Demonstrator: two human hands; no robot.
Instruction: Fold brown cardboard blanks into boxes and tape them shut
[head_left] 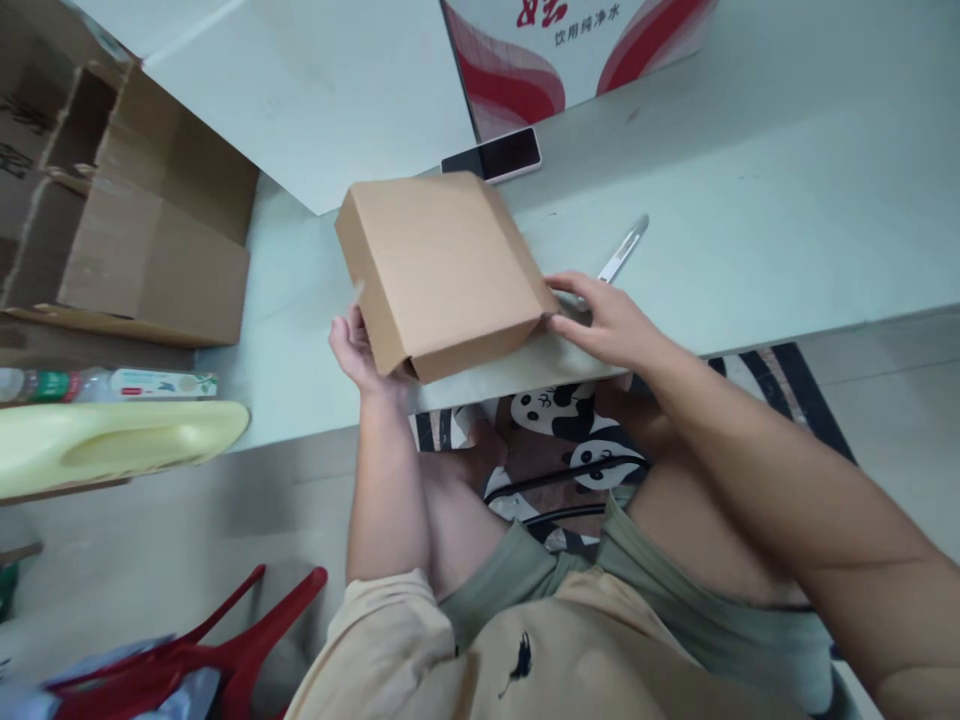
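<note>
A brown cardboard box [450, 260] with its lid down is held between my two hands at the front of the table, slightly tilted. My left hand [361, 352] grips its left front side, with the fingers partly hidden beneath and behind the box. At the right front corner, my right hand [600, 315] pinches the box with thumb and fingers. Just beyond that hand lies a slim white and grey utility knife [624, 250], its near end partly covered by the fingers. Behind the box, a phone-like device with a dark screen [510, 155] rests on the table.
Large open cartons [161, 220] stand at the left, with a pale yellow plastic container [135, 440] and a small box [163, 384] before them. A white panel [322, 90] and a red-and-white printed carton [577, 60] stand at the back. A red stool [247, 640] is lower left.
</note>
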